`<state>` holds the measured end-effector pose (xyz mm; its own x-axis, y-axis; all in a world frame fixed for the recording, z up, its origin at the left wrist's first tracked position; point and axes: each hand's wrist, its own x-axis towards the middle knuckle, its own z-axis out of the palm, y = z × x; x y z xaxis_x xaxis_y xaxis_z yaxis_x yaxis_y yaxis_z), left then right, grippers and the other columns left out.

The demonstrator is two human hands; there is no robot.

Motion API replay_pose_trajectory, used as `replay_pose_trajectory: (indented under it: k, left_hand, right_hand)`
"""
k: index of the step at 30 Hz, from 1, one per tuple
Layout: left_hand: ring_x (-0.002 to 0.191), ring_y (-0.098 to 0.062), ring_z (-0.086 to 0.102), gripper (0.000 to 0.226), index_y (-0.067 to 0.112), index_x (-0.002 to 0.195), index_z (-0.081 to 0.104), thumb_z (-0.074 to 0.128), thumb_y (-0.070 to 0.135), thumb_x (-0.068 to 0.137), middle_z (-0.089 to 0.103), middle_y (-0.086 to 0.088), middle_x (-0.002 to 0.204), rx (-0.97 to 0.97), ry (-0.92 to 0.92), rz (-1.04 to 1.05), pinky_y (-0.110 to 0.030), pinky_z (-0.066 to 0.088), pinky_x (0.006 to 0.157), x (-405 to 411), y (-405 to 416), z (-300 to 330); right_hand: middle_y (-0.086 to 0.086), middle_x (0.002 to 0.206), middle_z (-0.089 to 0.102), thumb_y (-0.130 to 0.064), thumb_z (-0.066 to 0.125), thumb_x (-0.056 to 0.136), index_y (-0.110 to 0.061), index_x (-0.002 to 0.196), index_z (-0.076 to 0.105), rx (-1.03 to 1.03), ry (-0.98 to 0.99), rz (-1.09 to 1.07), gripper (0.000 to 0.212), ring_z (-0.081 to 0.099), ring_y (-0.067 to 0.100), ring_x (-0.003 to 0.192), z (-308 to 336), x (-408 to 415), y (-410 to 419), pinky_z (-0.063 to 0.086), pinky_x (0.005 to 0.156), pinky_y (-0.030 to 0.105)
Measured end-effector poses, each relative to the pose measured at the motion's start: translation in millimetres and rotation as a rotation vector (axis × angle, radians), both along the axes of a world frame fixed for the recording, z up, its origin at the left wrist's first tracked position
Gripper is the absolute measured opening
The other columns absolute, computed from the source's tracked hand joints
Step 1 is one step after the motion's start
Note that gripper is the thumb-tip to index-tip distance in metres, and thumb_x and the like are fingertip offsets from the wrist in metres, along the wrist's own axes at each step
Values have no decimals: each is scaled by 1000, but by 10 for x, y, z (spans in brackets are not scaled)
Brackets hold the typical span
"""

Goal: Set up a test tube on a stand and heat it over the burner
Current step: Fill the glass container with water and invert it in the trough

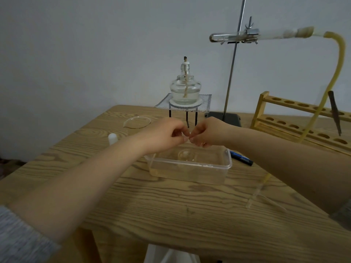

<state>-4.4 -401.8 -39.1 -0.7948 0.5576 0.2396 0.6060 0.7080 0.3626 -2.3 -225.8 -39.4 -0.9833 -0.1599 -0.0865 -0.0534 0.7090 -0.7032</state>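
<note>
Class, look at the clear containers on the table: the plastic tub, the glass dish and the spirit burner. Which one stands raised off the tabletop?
The spirit burner: it stands on wire gauze over a tripod. The glass dish and plastic tub rest directly on the table.

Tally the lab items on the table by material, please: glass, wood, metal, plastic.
Glass: 3, the burner, test tube, dish
Wood: 1, the rack
Metal: 2, the stand, tripod with mesh
Plastic: 1, the tub
Total: 7
</note>
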Motion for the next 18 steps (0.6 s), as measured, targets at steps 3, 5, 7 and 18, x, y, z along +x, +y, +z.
replay_pose_trajectory:
  k: [3, 5, 7, 18]
  left_hand:
    - [69, -11, 53, 8, 29, 85, 57, 65, 28, 84, 55, 10, 71, 47, 76, 17, -34, 46, 67, 24, 29, -6]
    - [64, -8, 50, 13, 28, 83, 53, 65, 24, 83, 53, 10, 69, 66, 87, 42, -32, 44, 64, 40, 40, -10]
    - [64, -7, 50, 15, 28, 83, 53, 63, 18, 82, 53, 10, 69, 63, 78, 58, -32, 45, 65, 60, 47, -13]
    - [72, -12, 53, 9, 25, 83, 56, 63, 21, 81, 55, 11, 75, -13, 10, 126, -29, 45, 66, 103, 86, -56]
  right_hand:
    - [-6, 67, 60, -13, 75, 78, -11, 87, 69, 58, 138, -2, 11, 56, 5, 61, 41, 72, -34, 44, 55, 15]
    - [-10, 65, 54, -8, 72, 77, -13, 84, 68, 108, 206, 8, 10, 50, 1, 60, 61, 120, -48, 37, 53, 14]
    - [-12, 65, 52, -3, 68, 77, -12, 83, 67, 139, 242, 24, 11, 48, 1, 60, 70, 169, -53, 37, 55, 15]
    - [-12, 68, 56, -9, 68, 80, -15, 84, 66, 325, 232, 74, 8, 52, 1, 61, 44, 229, -53, 43, 56, 17]
